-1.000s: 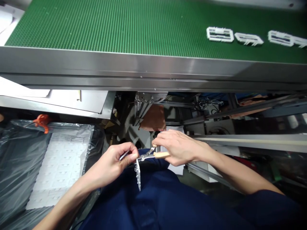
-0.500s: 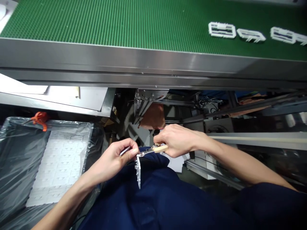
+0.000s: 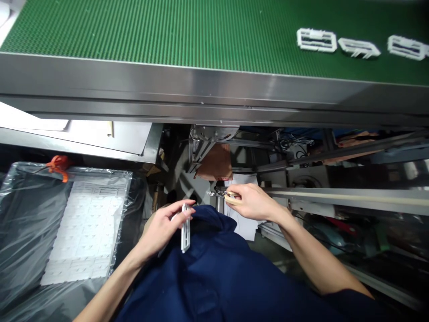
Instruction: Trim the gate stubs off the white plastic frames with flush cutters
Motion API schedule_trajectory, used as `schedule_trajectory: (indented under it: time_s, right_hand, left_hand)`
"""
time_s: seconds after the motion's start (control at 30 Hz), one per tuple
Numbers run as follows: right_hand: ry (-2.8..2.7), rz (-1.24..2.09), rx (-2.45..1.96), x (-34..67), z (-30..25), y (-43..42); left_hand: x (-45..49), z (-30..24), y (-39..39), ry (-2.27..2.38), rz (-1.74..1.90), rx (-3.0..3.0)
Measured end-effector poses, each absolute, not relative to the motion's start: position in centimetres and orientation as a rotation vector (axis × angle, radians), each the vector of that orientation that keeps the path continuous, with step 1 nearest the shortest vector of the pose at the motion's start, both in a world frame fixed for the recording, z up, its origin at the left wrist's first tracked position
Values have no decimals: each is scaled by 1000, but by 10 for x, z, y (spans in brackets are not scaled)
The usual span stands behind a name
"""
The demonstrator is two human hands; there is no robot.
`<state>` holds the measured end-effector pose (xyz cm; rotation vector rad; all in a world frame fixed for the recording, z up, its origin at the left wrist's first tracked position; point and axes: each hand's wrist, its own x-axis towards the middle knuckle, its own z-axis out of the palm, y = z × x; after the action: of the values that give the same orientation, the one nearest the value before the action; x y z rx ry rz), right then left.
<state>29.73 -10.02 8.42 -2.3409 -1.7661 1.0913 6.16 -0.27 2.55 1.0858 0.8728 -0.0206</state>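
Observation:
My left hand pinches a narrow white plastic frame piece between thumb and fingers, in front of my dark blue clothing. The piece hangs downward, seen nearly edge-on. My right hand is wrapped round the pale yellow handles of a pair of nippers. Their metal jaws point left and are apart from the piece. On the green conveyor belt lie several similar white plastic frames, at the upper right.
A bin lined with clear plastic stands at the left, with rows of white pieces inside and an orange-handled tool on its rim. Papers lie on a metal table. The conveyor's steel edge runs across the front.
The nippers have moved right and up, away from the white piece. My left hand has turned the piece and shifted slightly left. The frames on the belt appear a little farther right.

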Motion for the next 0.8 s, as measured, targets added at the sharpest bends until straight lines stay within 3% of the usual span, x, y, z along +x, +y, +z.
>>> schedule_trajectory:
  time_s: [0.2, 0.8]
  right_hand:
    - [-1840, 908, -2214, 278, 75, -99]
    - [-2262, 686, -2098, 266, 90, -83]
  left_hand:
    - [57, 28, 0, 843, 142, 493]
    - [52, 45, -8, 882, 71, 694]
